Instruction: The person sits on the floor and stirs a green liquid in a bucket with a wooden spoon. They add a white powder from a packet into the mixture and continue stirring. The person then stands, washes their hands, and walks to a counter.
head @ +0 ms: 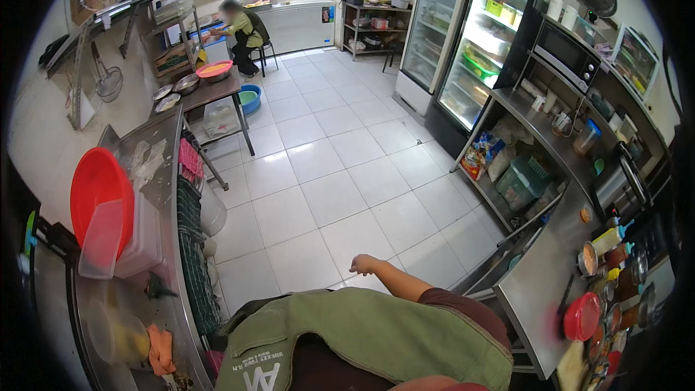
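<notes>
My right hand [365, 264] hangs in front of the green apron [347, 320], over the white tiled floor. Its fingers are curled; whether anything lies within them cannot be told. My left hand is out of view. To the left runs a steel counter [190, 361] with a red plastic basin [100, 195], clear plastic containers [142, 239] and an orange cloth [160, 348]. On the right a steel table [535, 288] bears a red plastic bowl [582, 316], sauce bottles [608, 239] and jars.
A co-worker [241, 32] sits on a chair by a chest freezer [298, 27]. Ahead on the left are a brown table [209, 95] and a blue basin [251, 100] on the floor. Glass-door refrigerators [478, 54] and a shelf with a microwave oven [564, 54] line the right side.
</notes>
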`<state>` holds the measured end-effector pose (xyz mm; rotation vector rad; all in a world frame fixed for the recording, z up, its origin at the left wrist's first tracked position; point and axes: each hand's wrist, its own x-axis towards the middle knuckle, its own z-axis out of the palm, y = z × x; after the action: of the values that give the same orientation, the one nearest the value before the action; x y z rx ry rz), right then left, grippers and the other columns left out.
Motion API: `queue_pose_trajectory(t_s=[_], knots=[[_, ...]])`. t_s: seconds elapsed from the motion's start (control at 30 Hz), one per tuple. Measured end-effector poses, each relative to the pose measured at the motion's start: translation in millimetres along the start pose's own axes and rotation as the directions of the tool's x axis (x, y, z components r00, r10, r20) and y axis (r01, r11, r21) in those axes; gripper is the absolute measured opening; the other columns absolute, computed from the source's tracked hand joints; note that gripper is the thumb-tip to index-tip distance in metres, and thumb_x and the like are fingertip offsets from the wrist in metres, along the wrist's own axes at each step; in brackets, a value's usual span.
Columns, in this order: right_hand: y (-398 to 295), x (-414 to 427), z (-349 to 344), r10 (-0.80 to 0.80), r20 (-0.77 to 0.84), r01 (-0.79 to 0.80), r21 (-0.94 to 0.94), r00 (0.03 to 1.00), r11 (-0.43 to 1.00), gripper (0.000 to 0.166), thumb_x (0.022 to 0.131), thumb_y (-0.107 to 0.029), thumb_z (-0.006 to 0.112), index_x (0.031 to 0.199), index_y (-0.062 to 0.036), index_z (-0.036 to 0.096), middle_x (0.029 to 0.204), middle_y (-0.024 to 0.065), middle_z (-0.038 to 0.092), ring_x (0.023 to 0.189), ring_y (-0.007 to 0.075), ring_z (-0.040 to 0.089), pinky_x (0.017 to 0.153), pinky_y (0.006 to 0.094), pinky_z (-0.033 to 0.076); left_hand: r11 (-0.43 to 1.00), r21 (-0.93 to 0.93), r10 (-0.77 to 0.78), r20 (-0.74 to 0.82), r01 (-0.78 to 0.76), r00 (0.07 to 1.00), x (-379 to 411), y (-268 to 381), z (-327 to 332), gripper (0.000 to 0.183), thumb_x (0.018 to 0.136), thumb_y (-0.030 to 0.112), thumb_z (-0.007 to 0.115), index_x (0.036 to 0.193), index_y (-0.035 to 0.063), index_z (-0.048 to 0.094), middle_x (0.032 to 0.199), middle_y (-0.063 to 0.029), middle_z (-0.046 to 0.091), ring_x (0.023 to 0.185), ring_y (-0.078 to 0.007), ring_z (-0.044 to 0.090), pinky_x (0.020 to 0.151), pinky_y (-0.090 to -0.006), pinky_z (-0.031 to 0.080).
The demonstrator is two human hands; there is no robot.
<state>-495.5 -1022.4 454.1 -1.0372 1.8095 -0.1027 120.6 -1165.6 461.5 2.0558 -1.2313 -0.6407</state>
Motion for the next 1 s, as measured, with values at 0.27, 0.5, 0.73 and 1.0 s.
queue_pose_trajectory(t_s=[0.27,0.5,0.73,1.0], knots=[[58,125,-56,-0.274,0.0,0.255,-0.361,0.962,0.897,0.026,0.074,-0.027,0.057,0.084,-0.0038,0.062,0.072,0.0198,0.058,0.071,0.0318,0.058,0.065,0.0397,0.045,0.916,0.396,-0.076,0.319,-0.06,0.945,118,70,151,0.028,0.08,0.025,0.049,0.089,0.0007,0.06,0.082,-0.0147,0.059,0.075,-0.0271,0.055,0.069,-0.0372,0.043],[104,45,-134,0.335,-0.111,-0.338,-0.007,0.936,0.941,0.029,0.074,-0.027,0.057,0.09,-0.0033,0.062,0.086,0.0128,0.063,0.075,0.0242,0.061,0.065,0.0389,0.048,0.81,0.528,0.016,0.417,-0.257,0.909,299,212,318,0.026,0.079,0.023,0.051,0.089,0.0005,0.059,0.086,-0.0162,0.06,0.08,-0.0295,0.056,0.073,-0.0383,0.043],[221,40,-67,0.764,-0.15,-0.618,0.5,0.628,0.607,0.026,0.078,-0.025,0.049,0.084,-0.0026,0.061,0.08,0.0133,0.063,0.064,0.0262,0.061,0.061,0.0373,0.049,0.89,-0.26,0.454,0.579,-0.375,0.677,307,517,626,0.024,0.074,0.02,0.061,0.089,0.0012,0.061,0.088,-0.0111,0.063,0.084,-0.0215,0.059,0.075,-0.0315,0.045],[169,165,-201,0.715,-0.15,-0.574,0.496,0.683,0.652,0.027,0.077,-0.029,0.051,0.085,-0.0054,0.063,0.081,0.0131,0.063,0.07,0.0275,0.06,0.066,0.0387,0.048,0.393,-0.303,0.787,0.599,-0.868,0.147,249,646,752,0.029,0.067,0.009,0.064,0.096,0.0112,0.06,0.122,-0.0192,0.043,0.115,-0.0346,0.038,0.099,-0.0413,0.028]])
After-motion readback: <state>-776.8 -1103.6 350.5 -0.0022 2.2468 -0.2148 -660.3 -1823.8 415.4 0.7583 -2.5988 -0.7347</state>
